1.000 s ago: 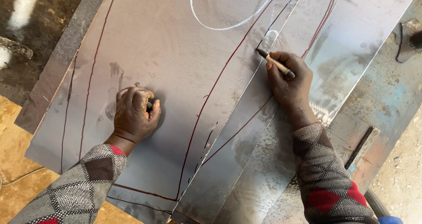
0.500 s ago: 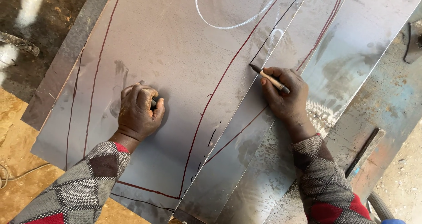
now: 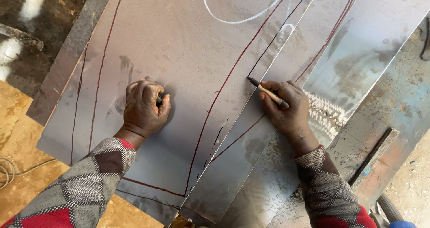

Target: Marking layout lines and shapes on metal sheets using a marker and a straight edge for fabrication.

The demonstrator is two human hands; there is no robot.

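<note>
**A:** The right hand [image 3: 291, 109] has come down the sheet since a second ago. The marker [image 3: 268, 92] sat higher along the black line then; now its tip is lower, right at the edge of the top metal sheet [image 3: 188, 53].

**B:** And the left hand [image 3: 144, 108]?

**A:** Hardly moved. It is still a loose fist, knuckles pressed flat on the top sheet, fingers curled together around something small and dark. I cannot tell what that is.

**B:** Grip on the marker?

**A:** Thumb and fingertips pinch the pale barrel near its middle, the other fingers tucked under. The heel of the hand rests on the lower metal sheet [image 3: 358, 53].

**B:** What lies around it?

**A:** Dark red curved lines [image 3: 224, 82] sweep down the top sheet between the two hands, and a white chalk arc [image 3: 242, 19] curls near the top. A thin black line [image 3: 277, 35] runs up from the marker's tip. Right of the hand there is a patch of white scratch marks [image 3: 327, 114]. A dark metal bar [image 3: 371, 154] lies further down on the right, well apart. Nothing blocks the tip.

**B:** Which way does the marker point?

**A:** Its long axis runs diagonally: dark tip up and left, touching the metal, back end down and right inside the hand.
</note>
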